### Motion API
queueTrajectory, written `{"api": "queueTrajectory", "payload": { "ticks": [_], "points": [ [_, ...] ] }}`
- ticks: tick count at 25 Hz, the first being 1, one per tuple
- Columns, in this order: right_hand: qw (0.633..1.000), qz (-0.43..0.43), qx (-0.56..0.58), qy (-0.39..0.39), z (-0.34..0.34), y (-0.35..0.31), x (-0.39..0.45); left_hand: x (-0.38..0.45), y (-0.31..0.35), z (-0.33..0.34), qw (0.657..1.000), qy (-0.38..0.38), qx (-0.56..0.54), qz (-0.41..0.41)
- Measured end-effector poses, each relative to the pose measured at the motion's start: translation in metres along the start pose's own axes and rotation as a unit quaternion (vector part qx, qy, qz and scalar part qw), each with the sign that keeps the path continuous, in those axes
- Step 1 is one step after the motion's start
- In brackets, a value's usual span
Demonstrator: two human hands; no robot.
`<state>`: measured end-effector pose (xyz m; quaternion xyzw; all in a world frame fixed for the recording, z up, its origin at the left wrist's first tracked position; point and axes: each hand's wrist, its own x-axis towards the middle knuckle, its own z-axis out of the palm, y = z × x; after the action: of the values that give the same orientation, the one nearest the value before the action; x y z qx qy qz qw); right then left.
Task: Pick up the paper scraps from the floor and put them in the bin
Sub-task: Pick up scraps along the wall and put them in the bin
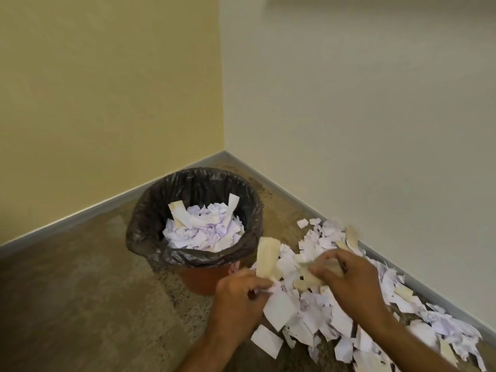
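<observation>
Left hand (243,289) is pinching paper scraps (316,312) just right of the bin (196,277) | right hand (346,275) is clutching a tan strip over the pile | scraps are lying on the floor (80,304) right of the bin, others filling its black liner (150,210).
</observation>
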<state>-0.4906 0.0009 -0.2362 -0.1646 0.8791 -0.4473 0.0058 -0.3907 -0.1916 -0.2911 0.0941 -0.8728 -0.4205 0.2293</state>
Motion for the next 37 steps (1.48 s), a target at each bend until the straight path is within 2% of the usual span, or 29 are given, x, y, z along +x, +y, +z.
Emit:
{"api": "queueTrajectory", "payload": {
  "ticks": [5, 7, 9, 11, 13, 15, 16, 18, 20, 22, 23, 25, 27, 29, 32, 37],
  "points": [
    [0.989, -0.137, 0.05, 0.0, 0.004, -0.111, 0.058, 0.064, 0.049, -0.103, 0.988, 0.153, -0.021, -0.013],
    [0.984, -0.168, 0.055, -0.015, 0.025, -0.141, 0.083, 0.092, 0.044, -0.134, 0.979, 0.198, 0.002, -0.044],
    [0.982, -0.18, 0.034, -0.042, 0.053, -0.161, 0.106, 0.115, 0.024, -0.15, 0.972, 0.211, 0.044, -0.089],
    [0.975, -0.185, -0.052, -0.108, 0.077, -0.17, 0.121, 0.134, -0.001, -0.157, 0.972, 0.155, 0.105, -0.14],
    [0.945, -0.2, -0.174, -0.191, 0.094, -0.166, 0.127, 0.143, -0.019, -0.156, 0.968, 0.05, 0.183, -0.164],
    [0.927, -0.216, -0.217, -0.218, 0.099, -0.155, 0.128, 0.145, -0.025, -0.148, 0.954, -0.021, 0.241, -0.178],
    [0.929, -0.224, -0.212, -0.205, 0.095, -0.147, 0.128, 0.144, -0.023, -0.14, 0.951, -0.016, 0.257, -0.172],
    [0.949, -0.23, -0.177, -0.126, 0.081, -0.125, 0.125, 0.136, -0.009, -0.119, 0.962, 0.042, 0.255, -0.09],
    [0.975, -0.189, -0.104, -0.042, 0.063, -0.091, 0.117, 0.12, 0.006, -0.091, 0.975, 0.062, 0.201, 0.068],
    [0.985, -0.142, -0.094, -0.024, 0.051, -0.041, 0.105, 0.099, 0.01, -0.051, 0.964, -0.004, 0.182, 0.193],
    [0.984, -0.118, -0.126, -0.044, 0.048, -0.011, 0.097, 0.087, 0.008, -0.03, 0.957, -0.052, 0.188, 0.215],
    [0.966, -0.058, -0.213, -0.133, 0.045, 0.051, 0.08, 0.063, -0.01, 0.014, 0.95, -0.163, 0.21, 0.164],
    [0.927, -0.017, -0.293, -0.233, 0.047, 0.106, 0.058, 0.036, -0.038, 0.059, 0.929, -0.295, 0.222, 0.012],
    [0.895, 0.005, -0.338, -0.291, 0.054, 0.147, 0.039, 0.01, -0.067, 0.095, 0.899, -0.372, 0.18, -0.143],
    [0.872, 0.034, -0.368, -0.322, 0.073, 0.182, 0.022, -0.024, -0.094, 0.137, 0.874, -0.38, 0.126, -0.277],
    [0.882, 0.056, -0.358, -0.302, 0.109, 0.21, 0.017, -0.043, -0.106, 0.174, 0.875, -0.323, 0.192, -0.305]
  ]
}}
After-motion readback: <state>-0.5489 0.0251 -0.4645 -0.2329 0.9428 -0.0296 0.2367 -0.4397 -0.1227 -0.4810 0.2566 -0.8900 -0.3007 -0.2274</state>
